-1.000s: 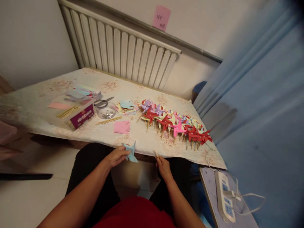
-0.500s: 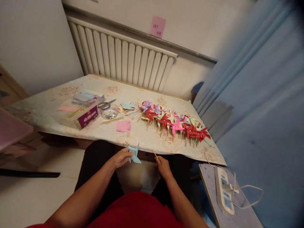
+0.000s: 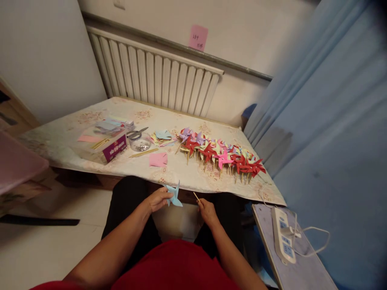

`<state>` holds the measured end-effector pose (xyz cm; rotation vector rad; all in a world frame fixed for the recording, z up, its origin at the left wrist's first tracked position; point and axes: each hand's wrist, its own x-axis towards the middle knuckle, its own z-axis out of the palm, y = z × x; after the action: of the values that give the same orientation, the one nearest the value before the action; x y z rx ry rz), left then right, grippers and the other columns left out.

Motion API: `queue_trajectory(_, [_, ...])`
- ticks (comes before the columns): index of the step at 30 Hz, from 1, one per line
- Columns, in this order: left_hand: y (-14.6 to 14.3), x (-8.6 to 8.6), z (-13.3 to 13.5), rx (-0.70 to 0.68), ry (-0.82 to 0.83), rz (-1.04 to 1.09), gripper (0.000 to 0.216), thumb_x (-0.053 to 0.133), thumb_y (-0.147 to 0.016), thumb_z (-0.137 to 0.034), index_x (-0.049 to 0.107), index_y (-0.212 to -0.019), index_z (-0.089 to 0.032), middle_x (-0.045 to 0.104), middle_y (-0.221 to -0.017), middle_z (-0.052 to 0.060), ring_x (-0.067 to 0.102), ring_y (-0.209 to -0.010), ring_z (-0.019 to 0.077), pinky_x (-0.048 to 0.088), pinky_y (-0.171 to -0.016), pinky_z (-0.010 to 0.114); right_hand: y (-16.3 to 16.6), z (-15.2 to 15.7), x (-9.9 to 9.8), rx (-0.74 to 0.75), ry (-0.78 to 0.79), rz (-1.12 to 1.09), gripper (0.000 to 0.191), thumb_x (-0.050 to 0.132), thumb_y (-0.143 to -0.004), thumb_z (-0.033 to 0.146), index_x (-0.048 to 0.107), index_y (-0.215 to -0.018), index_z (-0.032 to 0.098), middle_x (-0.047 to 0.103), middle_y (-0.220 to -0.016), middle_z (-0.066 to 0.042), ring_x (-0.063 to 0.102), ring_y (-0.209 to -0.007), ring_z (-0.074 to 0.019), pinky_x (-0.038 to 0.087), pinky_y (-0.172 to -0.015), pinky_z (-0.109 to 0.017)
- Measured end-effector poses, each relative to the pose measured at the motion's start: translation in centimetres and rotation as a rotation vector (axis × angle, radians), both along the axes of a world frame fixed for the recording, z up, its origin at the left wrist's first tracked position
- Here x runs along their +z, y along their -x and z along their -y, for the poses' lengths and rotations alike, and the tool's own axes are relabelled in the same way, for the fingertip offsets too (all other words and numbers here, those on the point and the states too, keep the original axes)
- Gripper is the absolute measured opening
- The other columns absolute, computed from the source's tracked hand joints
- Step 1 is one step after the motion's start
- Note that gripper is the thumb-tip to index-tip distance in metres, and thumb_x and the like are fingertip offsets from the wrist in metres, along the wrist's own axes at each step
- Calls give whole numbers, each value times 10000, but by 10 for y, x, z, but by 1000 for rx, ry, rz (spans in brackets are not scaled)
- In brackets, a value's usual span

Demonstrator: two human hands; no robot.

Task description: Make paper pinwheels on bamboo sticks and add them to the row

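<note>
Between the fingers and thumb of my left hand (image 3: 159, 199) is a light-blue paper pinwheel (image 3: 175, 196), its blades folded in. My right hand (image 3: 207, 210) is closed on a thin wooden stick (image 3: 196, 196) that points up and to the left. The two hands are apart, over my lap at the table's front edge. Just beyond them a pink paper square (image 3: 158, 160) with cuts lies on the table (image 3: 178, 173). Several finished pinwheels (image 3: 223, 158) in red, pink, purple and yellow lie in rows to the right.
On the left stand a box (image 3: 114, 148) with sticks and a clear bowl (image 3: 140, 143) of small metal pieces. Scissors (image 3: 137, 132) rest at the bowl. Nearby are loose sticks (image 3: 144, 153) and stacked cut paper (image 3: 163, 136). A power strip (image 3: 283, 237) sits at the lower right.
The view has shifted slightly. My left hand with the blue pinwheel is a little further right, closer to the stick. My right hand keeps its hold on the stick.
</note>
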<state>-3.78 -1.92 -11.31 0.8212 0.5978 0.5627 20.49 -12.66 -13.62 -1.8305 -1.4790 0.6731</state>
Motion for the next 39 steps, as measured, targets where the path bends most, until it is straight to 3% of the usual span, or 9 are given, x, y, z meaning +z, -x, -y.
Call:
queue_trajectory(9, [-2, -1, -3, 9, -5, 2, 392, 887, -546, -309, 676, -815, -118, 683, -717, 41, 635, -636, 134, 512, -696, 259, -1, 3, 2, 2, -8, -14, 285, 465, -839, 229, 725, -953, 198, 625, -591, -3, 576, -576, -168, 427, -598, -260])
queue_trajectory(14, [-2, 3, -2, 7, 4, 23, 377, 878, -562, -309, 647, -784, -111, 682, -696, 47, 642, -633, 145, 516, -692, 271, 8, 3, 6, -42, 34, -305, 451, 450, -798, 292, 646, -1188, 176, 620, -611, 24, 474, -400, -116, 380, -440, -240])
queue_trajectory(21, [-2, 2, -2, -5, 0, 60, 362, 854, -609, -291, 664, -858, -111, 701, -746, 60, 658, -655, 154, 517, -700, 281, 31, 7, 55, -71, -19, -715, 431, 551, -743, 392, 627, -1089, 147, 665, -659, 17, 440, -349, -70, 298, -382, -201])
queue_trajectory(24, [-2, -2, -3, 1, 6, 62, 337, 848, -620, -268, 683, -871, -115, 705, -746, 56, 655, -646, 147, 518, -688, 272, 37, 7, 79, -117, -59, -850, 281, 600, -698, 341, 652, -886, 139, 679, -663, -6, 482, -389, -70, 340, -410, -199])
queue_trajectory(27, [-1, -5, -3, 4, 5, 65, 317, 851, -615, -270, 700, -853, -124, 709, -743, 54, 653, -644, 145, 522, -677, 263, 41, 6, 97, -115, -89, -939, 232, 625, -666, 269, 678, -845, 130, 658, -591, -7, 537, -446, -90, 397, -471, -209])
queue_trajectory(29, [-1, -5, -1, 1, 0, 65, 308, 848, -619, -273, 708, -850, -125, 714, -752, 57, 655, -648, 144, 523, -668, 254, 44, 6, 106, -131, -134, -1001, 251, 645, -628, 214, 679, -866, 143, 702, -705, -29, 558, -484, -91, 393, -465, -206])
queue_trajectory(31, [-1, -4, 0, -3, 2, 62, 320, 849, -619, -276, 715, -863, -119, 719, -761, 63, 658, -647, 143, 527, -667, 251, 46, 5, 114, -129, -163, -1060, 408, 651, -603, 175, 667, -1010, 164, 721, -810, -37, 555, -495, -89, 349, -425, -194])
queue_trajectory(34, [-1, -1, 3, -6, 18, 56, 356, 855, -610, -286, 720, -885, -105, 725, -772, 76, 665, -649, 151, 540, -689, 270, 50, 6, 122, -109, -160, -1095, 571, 657, -624, 188, 600, -1192, 174, 708, -767, -21, 485, -430, -71, 235, -372, -179])
queue_trajectory(39, [-2, 1, 3, 13, 34, 49, 345, 860, -602, -273, 719, -865, -101, 725, -759, 82, 664, -634, 154, 544, -672, 273, 53, 5, 126, -126, -178, -1036, 410, 630, -765, 328, 626, -1130, 141, 634, -597, 26, 309, -330, -23, 134, -365, -182])
